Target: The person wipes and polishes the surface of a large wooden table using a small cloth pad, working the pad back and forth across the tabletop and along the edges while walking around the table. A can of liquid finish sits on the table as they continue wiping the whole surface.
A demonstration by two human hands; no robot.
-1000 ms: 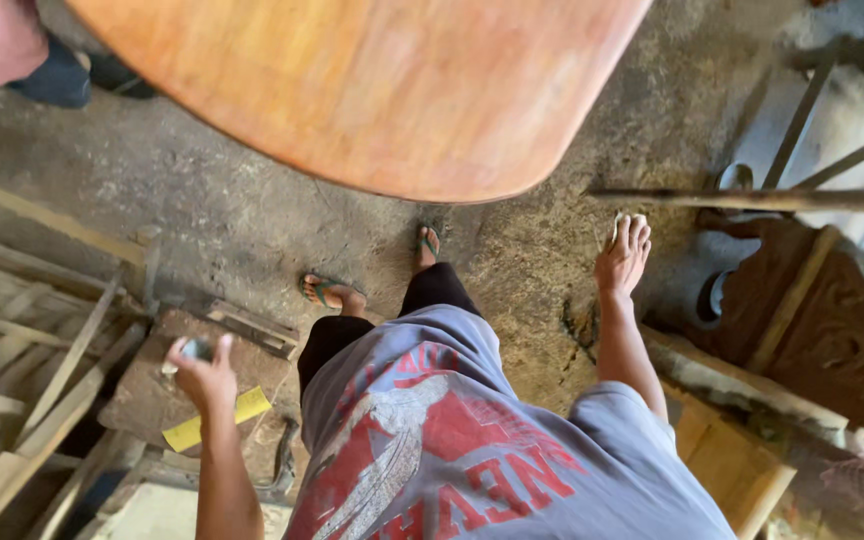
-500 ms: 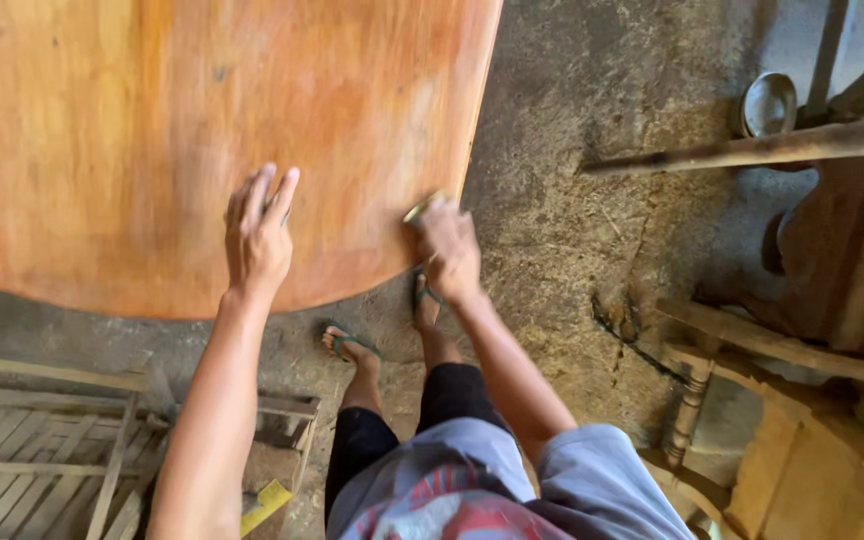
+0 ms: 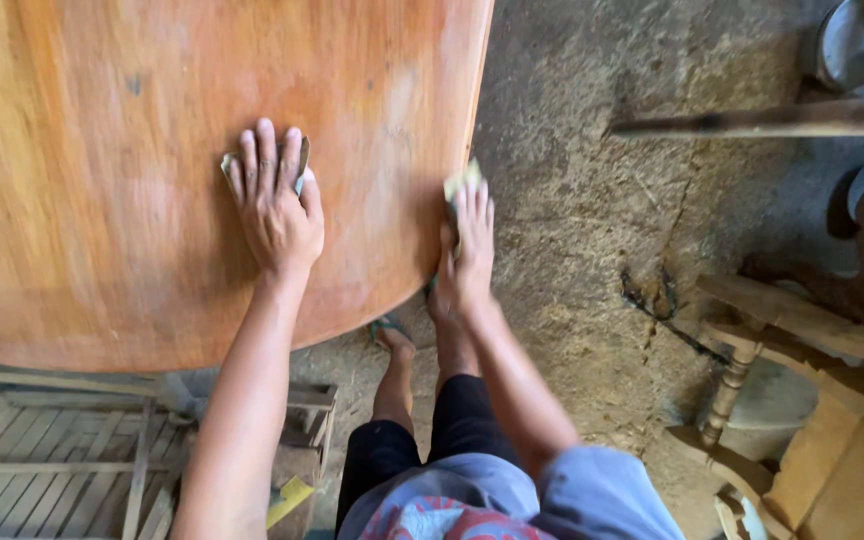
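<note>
The left hand (image 3: 274, 200) is lying flat on the tabletop (image 3: 102, 150), fingers spread and pointing to the far side, pressing a small sheet of sandpaper (image 3: 230, 166) against the wood; the sheet's corners are peeking out on either side of the fingers. The right hand (image 3: 467, 250) is resting against the tabletop's right edge, fingers extended along the rim and pinning a second piece of sandpaper (image 3: 460, 182) there, its yellowish tip sticking out just beyond the fingertips. Neither hand is curling shut; both are staying open and pressing their sheets down with flat fingers. The tabletop is a big rounded orange-brown slab filling the left and far part of the view, its curved edge sweeping round toward the person. Beneath its near edge, the person's feet in sandals (image 3: 392, 330) are standing on the rough dirt floor (image 3: 592, 230). At the near left a slatted wooden frame (image 3: 62, 460) is lying, and at the right turned wooden furniture parts (image 3: 742, 370) are sitting well apart from the hands. At the far right a metal bowl (image 3: 852, 40) is showing.
</note>
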